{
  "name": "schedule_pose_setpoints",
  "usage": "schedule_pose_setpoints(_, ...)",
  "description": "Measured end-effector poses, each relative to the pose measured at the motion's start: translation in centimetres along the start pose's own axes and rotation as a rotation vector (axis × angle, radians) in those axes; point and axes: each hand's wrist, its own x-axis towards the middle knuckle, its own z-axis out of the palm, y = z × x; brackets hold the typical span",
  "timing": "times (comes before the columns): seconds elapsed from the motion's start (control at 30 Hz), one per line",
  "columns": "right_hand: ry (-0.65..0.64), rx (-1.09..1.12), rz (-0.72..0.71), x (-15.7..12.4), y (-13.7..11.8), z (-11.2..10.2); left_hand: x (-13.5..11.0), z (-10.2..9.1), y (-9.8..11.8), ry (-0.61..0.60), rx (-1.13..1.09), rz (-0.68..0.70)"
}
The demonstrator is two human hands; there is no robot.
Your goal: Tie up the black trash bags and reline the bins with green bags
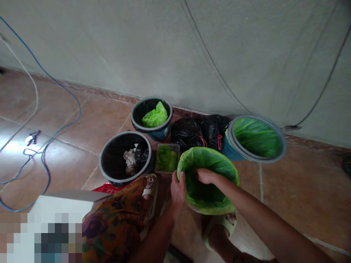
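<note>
A bin lined with a bright green plastic bag (211, 209) stands between my feet, its mouth facing up. My left hand (178, 187) grips its left rim, the thumb over the folded edge of the bag. Inside the bin is my right hand (205, 176), near the liner's inner wall. Its fingers look curled, but their tips are hidden, so what they hold cannot be made out. Just left of the bin sits a clear square container (167, 157) of green bag rolls.
A black-lined bin (104, 171) holds crumpled paper; another bin (133, 114) holds a green bag. Black tied bags (186, 131) lie by the wall beside stacked bins (283, 142) with a green liner. Blue cable (79, 106) runs across the left floor, near a white box (63, 201).
</note>
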Motion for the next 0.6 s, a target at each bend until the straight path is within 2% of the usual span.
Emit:
schedule_pose_setpoints(0.1,0.062,-0.017,0.052,1.8,0.2,-0.5,0.1,0.2,-0.2,-0.009,-0.007,0.012)
schedule_pose_setpoints(0.23,0.103,-0.037,0.162,2.9,0.1,0.3,0.1,0.1,-0.7,-0.031,-0.016,0.056)
schedule_pose_setpoints(0.3,0.124,-0.026,0.185,2.5,0.1,0.6,0.2,0.0,-0.9,-0.044,-0.024,0.067)
schedule_pose_setpoints(0.43,0.265,-0.028,0.132,0.7,0.9,-0.3,0.6,-0.2,-0.8,-0.047,-0.029,0.071)
schedule_pose_setpoints(0.6,0.29,-0.022,0.275,-1.6,2.7,-1.8,0.8,-0.4,-0.4,-0.055,0.043,0.025)
